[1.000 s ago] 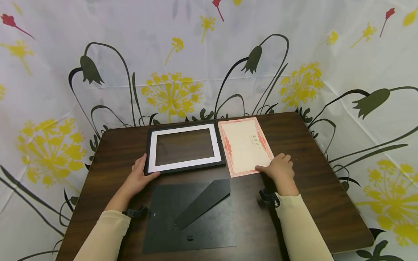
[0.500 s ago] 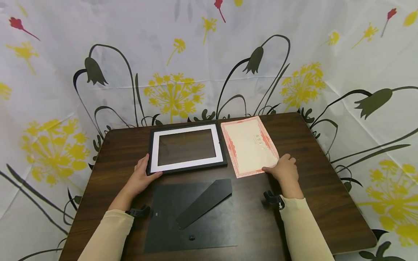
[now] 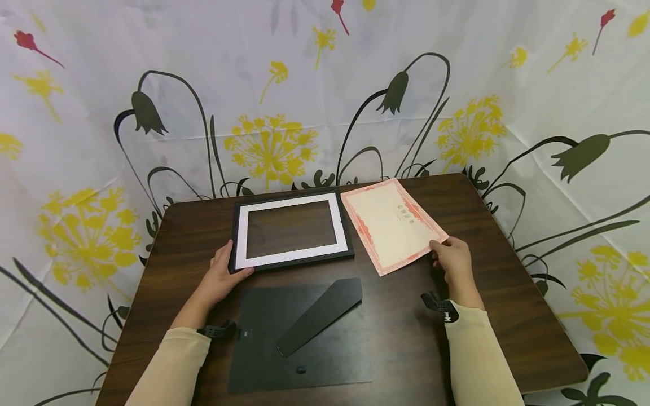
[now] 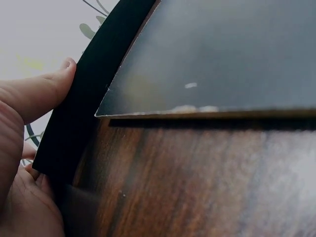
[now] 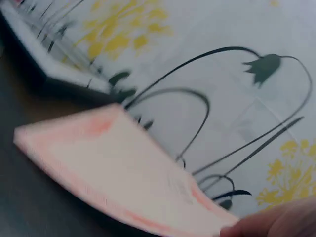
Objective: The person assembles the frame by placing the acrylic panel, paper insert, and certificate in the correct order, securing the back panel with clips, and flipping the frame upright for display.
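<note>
My right hand pinches the near right corner of a cream paper certificate with a red patterned border. That corner is raised and the sheet bends, as the right wrist view also shows. My left hand grips the near left corner of a black picture frame with a white mat and an open-looking middle. In the left wrist view the thumb lies on the frame's black edge, with fingers on the other side. The certificate's left edge lies close beside the frame.
Nearer the body lies a dark backing board with a fold-out stand on it. The dark wooden table has rounded corners. A white cloth with printed flowers hangs behind it.
My right hand has taken hold of the certificate's corner, lifting it and drawing it rightward, so the sheet has turned. My left hand stays on the picture frame.
</note>
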`<state>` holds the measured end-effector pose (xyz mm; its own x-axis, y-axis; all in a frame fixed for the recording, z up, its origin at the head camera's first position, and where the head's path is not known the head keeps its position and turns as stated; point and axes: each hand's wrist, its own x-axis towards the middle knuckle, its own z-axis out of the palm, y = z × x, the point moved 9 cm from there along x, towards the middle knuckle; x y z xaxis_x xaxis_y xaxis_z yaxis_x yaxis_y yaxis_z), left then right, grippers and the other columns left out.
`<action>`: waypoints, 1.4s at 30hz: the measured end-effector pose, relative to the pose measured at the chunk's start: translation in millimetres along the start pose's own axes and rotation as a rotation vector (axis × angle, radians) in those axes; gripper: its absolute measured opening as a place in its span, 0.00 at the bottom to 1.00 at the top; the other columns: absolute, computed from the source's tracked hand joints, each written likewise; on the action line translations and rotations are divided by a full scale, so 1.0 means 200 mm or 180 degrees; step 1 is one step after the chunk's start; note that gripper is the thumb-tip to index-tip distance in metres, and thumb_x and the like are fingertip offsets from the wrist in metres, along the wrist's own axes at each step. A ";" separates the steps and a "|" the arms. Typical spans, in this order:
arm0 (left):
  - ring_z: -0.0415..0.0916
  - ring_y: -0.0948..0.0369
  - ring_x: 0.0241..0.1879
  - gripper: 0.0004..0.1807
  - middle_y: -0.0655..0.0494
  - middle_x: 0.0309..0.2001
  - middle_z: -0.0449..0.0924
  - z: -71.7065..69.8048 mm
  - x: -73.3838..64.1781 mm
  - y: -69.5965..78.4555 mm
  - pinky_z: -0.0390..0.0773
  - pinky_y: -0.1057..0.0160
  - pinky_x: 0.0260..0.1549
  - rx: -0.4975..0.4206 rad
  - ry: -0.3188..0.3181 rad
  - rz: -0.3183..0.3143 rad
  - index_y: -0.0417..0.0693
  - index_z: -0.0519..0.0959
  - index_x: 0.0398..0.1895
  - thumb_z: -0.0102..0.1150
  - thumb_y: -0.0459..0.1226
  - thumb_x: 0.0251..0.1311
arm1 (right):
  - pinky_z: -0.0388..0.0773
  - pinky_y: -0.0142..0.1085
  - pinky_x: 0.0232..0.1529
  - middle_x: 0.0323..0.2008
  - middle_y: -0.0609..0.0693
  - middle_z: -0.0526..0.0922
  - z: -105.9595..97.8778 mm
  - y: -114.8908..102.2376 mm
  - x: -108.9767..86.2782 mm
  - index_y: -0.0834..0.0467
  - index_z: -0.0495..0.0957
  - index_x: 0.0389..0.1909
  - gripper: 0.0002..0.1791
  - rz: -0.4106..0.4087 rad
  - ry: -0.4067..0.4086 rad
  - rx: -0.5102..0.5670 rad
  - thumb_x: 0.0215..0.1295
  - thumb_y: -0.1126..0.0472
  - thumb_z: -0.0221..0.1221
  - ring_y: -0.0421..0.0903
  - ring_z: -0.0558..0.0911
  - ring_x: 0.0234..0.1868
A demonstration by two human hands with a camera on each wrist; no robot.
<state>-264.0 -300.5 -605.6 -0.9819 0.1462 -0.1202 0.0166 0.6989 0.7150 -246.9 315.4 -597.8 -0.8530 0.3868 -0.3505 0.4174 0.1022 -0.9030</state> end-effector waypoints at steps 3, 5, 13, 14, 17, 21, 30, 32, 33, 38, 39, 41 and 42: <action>0.38 0.30 0.85 0.65 0.29 0.87 0.39 -0.01 0.00 0.00 0.50 0.24 0.78 0.0004 0.0013 -0.0006 0.39 0.35 0.90 0.72 0.54 0.70 | 0.78 0.34 0.25 0.24 0.42 0.78 0.02 0.00 0.00 0.64 0.79 0.60 0.19 -0.0026 -0.0167 -0.0246 0.80 0.54 0.61 0.41 0.76 0.22; 0.38 0.30 0.85 0.65 0.29 0.87 0.39 -0.01 0.00 0.01 0.50 0.24 0.78 0.0004 0.0012 -0.0005 0.40 0.35 0.90 0.72 0.54 0.70 | 0.78 0.34 0.24 0.24 0.41 0.82 0.03 0.00 -0.02 0.61 0.79 0.63 0.20 0.0026 -0.0226 -0.0233 0.82 0.52 0.59 0.41 0.76 0.21; 0.38 0.30 0.85 0.66 0.30 0.87 0.39 -0.02 0.01 0.02 0.49 0.23 0.77 -0.0027 -0.0003 0.0010 0.40 0.35 0.90 0.72 0.55 0.70 | 0.84 0.37 0.26 0.32 0.44 0.94 -0.06 -0.24 -0.21 0.61 0.85 0.53 0.22 -0.0477 0.0179 -0.0196 0.85 0.46 0.56 0.41 0.88 0.24; 0.38 0.30 0.85 0.66 0.30 0.87 0.39 -0.02 0.01 0.02 0.50 0.23 0.77 -0.0023 0.0002 0.0004 0.41 0.34 0.90 0.72 0.55 0.70 | 0.85 0.38 0.26 0.34 0.45 0.94 -0.07 -0.29 -0.23 0.60 0.86 0.51 0.22 -0.0574 0.0234 -0.0222 0.84 0.44 0.56 0.40 0.90 0.25; 0.39 0.30 0.85 0.67 0.31 0.88 0.39 -0.03 0.01 0.00 0.49 0.22 0.77 -0.0018 0.0017 -0.0019 0.42 0.34 0.90 0.72 0.56 0.69 | 0.84 0.38 0.24 0.40 0.48 0.95 -0.09 -0.42 -0.30 0.55 0.89 0.49 0.20 -0.0882 0.0350 -0.0275 0.83 0.43 0.59 0.39 0.90 0.27; 0.39 0.30 0.85 0.67 0.30 0.88 0.39 -0.03 0.01 0.00 0.49 0.22 0.77 -0.0013 0.0041 0.0005 0.41 0.35 0.90 0.72 0.57 0.69 | 0.80 0.34 0.20 0.47 0.52 0.95 -0.04 -0.54 -0.38 0.49 0.90 0.55 0.14 -0.1433 0.0294 -0.0210 0.83 0.48 0.60 0.38 0.91 0.30; 0.39 0.30 0.85 0.65 0.30 0.87 0.40 -0.02 -0.02 -0.02 0.52 0.23 0.76 0.0024 0.0024 -0.0003 0.40 0.35 0.90 0.72 0.56 0.70 | 0.72 0.25 0.23 0.40 0.58 0.94 0.33 -0.52 -0.46 0.50 0.92 0.57 0.17 -0.2932 -0.0073 -0.0523 0.74 0.70 0.67 0.44 0.81 0.22; 0.40 0.30 0.85 0.65 0.29 0.87 0.40 -0.02 -0.03 -0.02 0.52 0.23 0.76 0.0044 0.0028 -0.0016 0.40 0.35 0.90 0.72 0.55 0.70 | 0.68 0.25 0.25 0.46 0.55 0.94 0.44 -0.48 -0.47 0.51 0.91 0.60 0.21 -0.3224 -0.0136 -0.0884 0.72 0.73 0.66 0.43 0.78 0.25; 0.40 0.30 0.85 0.65 0.29 0.87 0.40 -0.02 -0.03 -0.03 0.52 0.23 0.76 0.0042 0.0031 -0.0011 0.40 0.36 0.90 0.72 0.55 0.70 | 0.67 0.26 0.27 0.49 0.53 0.94 0.48 -0.45 -0.48 0.51 0.90 0.61 0.23 -0.3318 -0.0153 -0.1051 0.71 0.74 0.65 0.41 0.77 0.26; 0.41 0.31 0.85 0.66 0.30 0.87 0.41 -0.02 -0.02 -0.01 0.52 0.23 0.77 0.0047 0.0048 -0.0006 0.40 0.37 0.90 0.72 0.57 0.69 | 0.64 0.33 0.28 0.58 0.51 0.92 0.58 -0.36 -0.43 0.50 0.88 0.65 0.26 -0.3143 -0.0355 -0.1260 0.74 0.74 0.58 0.39 0.66 0.23; 0.41 0.31 0.85 0.66 0.30 0.87 0.41 -0.02 -0.02 -0.01 0.52 0.23 0.77 0.0043 0.0049 -0.0010 0.40 0.37 0.90 0.72 0.58 0.69 | 0.66 0.33 0.27 0.59 0.50 0.91 0.59 -0.34 -0.41 0.49 0.87 0.66 0.26 -0.2950 -0.0451 -0.1153 0.76 0.73 0.56 0.40 0.66 0.21; 0.42 0.31 0.84 0.66 0.30 0.87 0.41 -0.01 -0.01 -0.01 0.52 0.23 0.77 0.0037 0.0048 -0.0020 0.40 0.37 0.90 0.72 0.57 0.68 | 0.71 0.34 0.24 0.64 0.50 0.88 0.59 -0.30 -0.36 0.47 0.86 0.68 0.27 -0.2493 -0.0686 -0.0843 0.79 0.70 0.49 0.43 0.68 0.18; 0.42 0.30 0.84 0.66 0.29 0.87 0.41 -0.01 -0.01 0.00 0.52 0.23 0.76 0.0034 0.0044 -0.0022 0.40 0.37 0.90 0.72 0.57 0.68 | 0.74 0.34 0.23 0.67 0.50 0.87 0.59 -0.28 -0.34 0.47 0.85 0.69 0.28 -0.2272 -0.0814 -0.0649 0.79 0.69 0.46 0.44 0.73 0.19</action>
<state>-262.8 -302.5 -604.8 -0.9845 0.1317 -0.1157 0.0116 0.7074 0.7067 -249.3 175.1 -551.8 -0.9719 -0.0563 0.2286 -0.2306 0.4223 -0.8766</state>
